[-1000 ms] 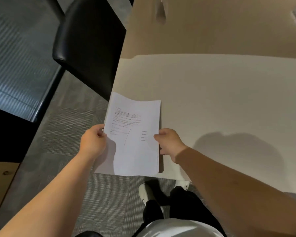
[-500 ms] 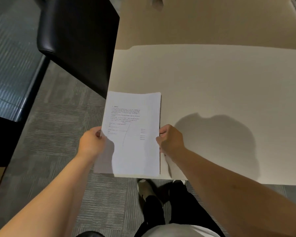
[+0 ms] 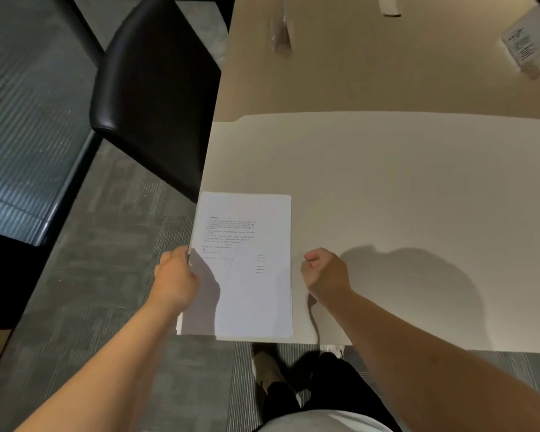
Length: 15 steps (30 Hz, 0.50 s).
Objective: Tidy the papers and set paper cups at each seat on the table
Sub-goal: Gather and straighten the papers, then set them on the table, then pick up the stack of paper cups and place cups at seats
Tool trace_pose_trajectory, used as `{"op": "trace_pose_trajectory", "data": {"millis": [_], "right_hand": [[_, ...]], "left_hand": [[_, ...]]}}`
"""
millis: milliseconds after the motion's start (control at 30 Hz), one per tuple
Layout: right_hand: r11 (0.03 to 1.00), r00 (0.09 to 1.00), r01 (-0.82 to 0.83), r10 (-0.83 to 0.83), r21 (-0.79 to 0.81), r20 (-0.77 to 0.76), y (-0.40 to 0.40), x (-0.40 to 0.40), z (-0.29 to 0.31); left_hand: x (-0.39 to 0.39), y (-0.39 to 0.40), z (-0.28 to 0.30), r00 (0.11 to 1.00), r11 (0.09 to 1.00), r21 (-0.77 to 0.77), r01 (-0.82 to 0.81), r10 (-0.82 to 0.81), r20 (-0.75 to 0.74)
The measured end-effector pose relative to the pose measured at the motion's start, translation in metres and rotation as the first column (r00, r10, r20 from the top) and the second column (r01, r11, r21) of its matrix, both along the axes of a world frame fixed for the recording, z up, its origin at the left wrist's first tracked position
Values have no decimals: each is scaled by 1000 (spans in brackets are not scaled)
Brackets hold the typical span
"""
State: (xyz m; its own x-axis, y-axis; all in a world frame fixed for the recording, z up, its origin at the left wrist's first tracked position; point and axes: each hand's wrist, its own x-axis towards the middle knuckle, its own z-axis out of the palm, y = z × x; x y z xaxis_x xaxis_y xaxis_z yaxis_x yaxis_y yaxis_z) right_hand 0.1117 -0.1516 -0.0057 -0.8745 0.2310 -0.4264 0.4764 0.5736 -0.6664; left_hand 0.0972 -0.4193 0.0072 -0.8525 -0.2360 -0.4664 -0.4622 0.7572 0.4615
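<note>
1. The person's shoes stand on grey ribbed carpet below the table's near edge.
2. The left hand grips the left edge of the papers, at about mid-length, fingers closed on the stack.
3. The right hand is curled in a loose fist just right of the papers, apart from them and holding nothing.
4. The papers are a thin stack of white rectangular sheets, lying flat at the near left corner of the table.
5. The stack's long axis runs away from the person, its top edge pointing to the far side. Its left margin sits at, or slightly over, the table's left edge.
6. The top sheet carries several lines of small black print and one curved pen line; the text is too small to read.
7. The tabletop is smooth and matte: pale near, tan farther away.
8. A black, glossy padded chair stands against the table's left side.
9. At the far right lies a white label with dark writing, too blurred to read.
</note>
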Motion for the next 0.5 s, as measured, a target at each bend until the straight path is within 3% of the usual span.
{"op": "trace_pose_trajectory", "data": {"millis": [67,200,333,500], "right_hand": [[1000,1000,14,-14,-8,-26,13,3,9],[997,997,71,-71,-37,10,38,-3,44],[994,997,54,-59,-99,-45,86,1,75],[975,985,137,-153,-174,-81,180,0,94]], "left_hand": [[3,14,18,996,999,5,40,-40,-75],[-1,64,58,966,961,165,222,-194,-172],[-7,137,86,926,877,305,371,-325,-193],[-25,236,100,890,821,345,455,-403,-215]]}}
